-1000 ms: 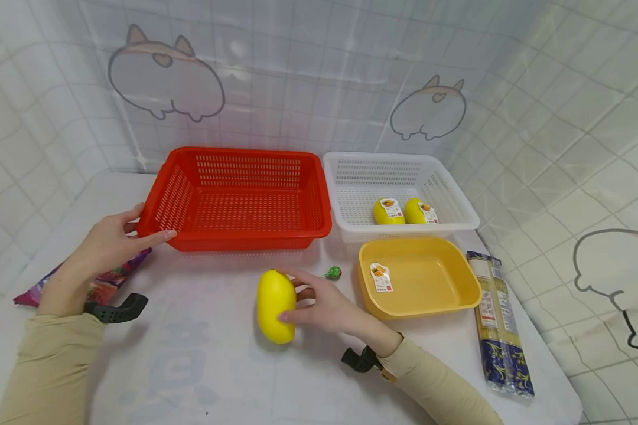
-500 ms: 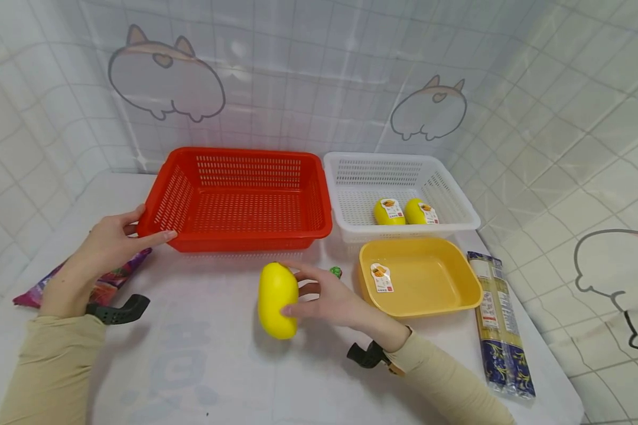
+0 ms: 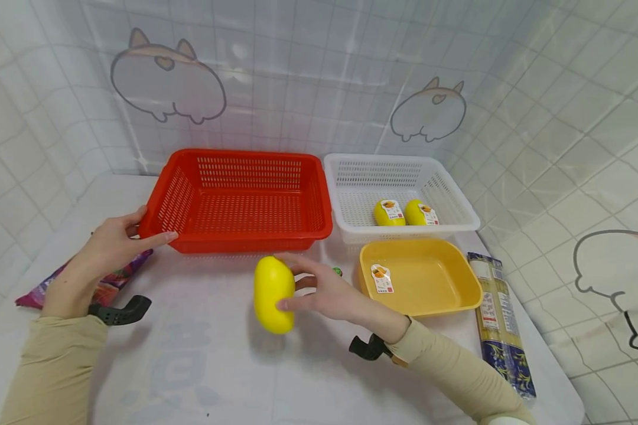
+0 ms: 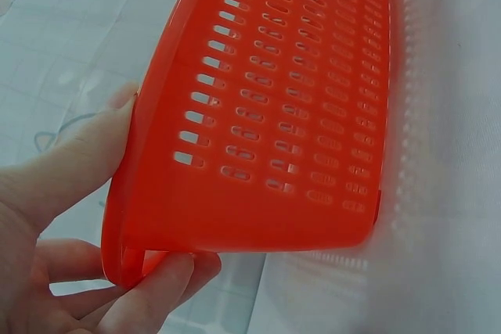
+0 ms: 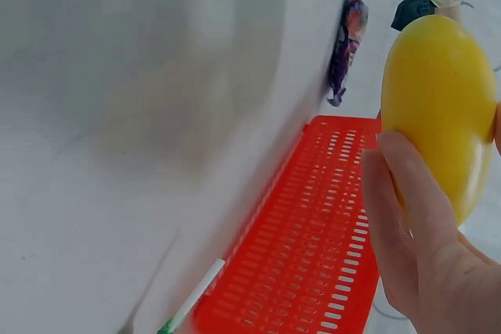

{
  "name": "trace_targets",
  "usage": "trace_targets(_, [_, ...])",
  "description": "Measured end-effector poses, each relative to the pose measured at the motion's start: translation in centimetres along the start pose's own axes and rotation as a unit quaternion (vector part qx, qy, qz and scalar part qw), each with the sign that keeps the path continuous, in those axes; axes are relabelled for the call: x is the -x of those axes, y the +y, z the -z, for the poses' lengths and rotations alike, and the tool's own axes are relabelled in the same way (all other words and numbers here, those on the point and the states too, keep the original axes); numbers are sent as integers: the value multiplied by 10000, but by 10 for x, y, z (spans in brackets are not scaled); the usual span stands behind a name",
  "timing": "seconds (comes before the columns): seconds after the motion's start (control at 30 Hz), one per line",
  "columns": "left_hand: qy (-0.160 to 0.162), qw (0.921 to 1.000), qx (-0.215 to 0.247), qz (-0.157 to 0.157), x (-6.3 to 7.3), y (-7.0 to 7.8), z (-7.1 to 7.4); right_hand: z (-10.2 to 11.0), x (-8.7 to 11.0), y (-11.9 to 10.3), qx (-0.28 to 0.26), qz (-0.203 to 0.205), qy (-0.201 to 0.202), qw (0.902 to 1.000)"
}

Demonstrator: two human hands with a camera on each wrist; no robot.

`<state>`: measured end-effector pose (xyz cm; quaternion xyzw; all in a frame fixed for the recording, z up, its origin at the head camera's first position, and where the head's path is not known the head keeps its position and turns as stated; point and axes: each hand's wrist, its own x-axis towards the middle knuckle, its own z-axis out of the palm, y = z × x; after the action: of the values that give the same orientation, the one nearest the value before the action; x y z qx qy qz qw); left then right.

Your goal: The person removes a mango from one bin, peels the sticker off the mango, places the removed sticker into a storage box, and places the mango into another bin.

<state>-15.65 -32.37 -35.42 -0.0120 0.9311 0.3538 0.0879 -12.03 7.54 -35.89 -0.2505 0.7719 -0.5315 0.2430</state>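
My right hand (image 3: 326, 290) holds a smooth yellow mango (image 3: 273, 295) between thumb and fingers, raised above the white table with its shadow below. In the right wrist view the mango (image 5: 438, 107) fills the space beyond my fingers. At the left, my left hand (image 3: 106, 247) grips the near left corner of a red slotted basket (image 3: 239, 239). The left wrist view shows the thumb and fingers around the rim of this basket (image 4: 258, 115). Nothing lies inside the red basket. A green-wrapped lollipop (image 5: 192, 299) lies on the table, mostly hidden behind my right hand in the head view.
A white basket (image 3: 345, 203) with two labelled yellow mangoes (image 3: 389, 216) stands right of the red one. In front of it is a yellow tub (image 3: 425, 283) with a sticker. Packaged noodles (image 3: 497, 319) lie far right. A purple packet (image 3: 119, 277) lies partly under my left arm.
My right hand has lifted the mango off the table and moved it slightly toward the red basket, covering more of the lollipop. My left hand stays on the red basket.
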Motion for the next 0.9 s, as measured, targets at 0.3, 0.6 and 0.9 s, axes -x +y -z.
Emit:
trace_targets(0.3, [21, 10000, 14, -60, 1, 0, -1, 2, -7, -8, 158, -19, 88, 9998])
trace_targets(0.6, [24, 10000, -57, -43, 2, 1, 0, 8, -16, -17, 19, -170, 40, 9998])
trace_targets(0.9, [-67, 9999, 120, -24, 3, 1, -1, 12, -28, -28, 277, -356, 133, 9989])
